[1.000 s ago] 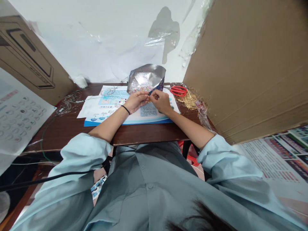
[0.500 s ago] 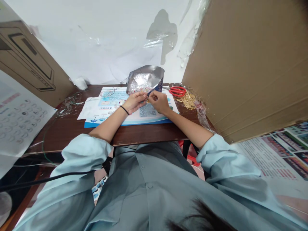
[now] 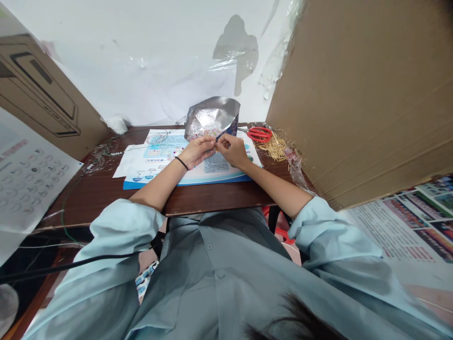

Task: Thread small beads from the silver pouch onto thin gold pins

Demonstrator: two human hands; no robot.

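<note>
Together, the left hand [image 3: 197, 151] and right hand [image 3: 231, 151] are closed in a pinch, their fingertips [image 3: 213, 143] meeting on a tiny item [image 3: 215, 147] too small to make out, so which way its long axis runs cannot be told. It sits over a printed blue-and-white leaflet [image 3: 166, 158] on the wooden worktop [image 3: 85, 200]. Just behind stands a crumpled silver foil pouch [image 3: 208, 117], its dark blue corner angling down-left toward the fingers. To the right lie red-handled scissors [image 3: 259, 134], blades pointing left, beside a heap of thin brass-coloured pins [image 3: 275, 148]. Left of the leaflet sits a tangle of fine wire [image 3: 101, 156].
</note>
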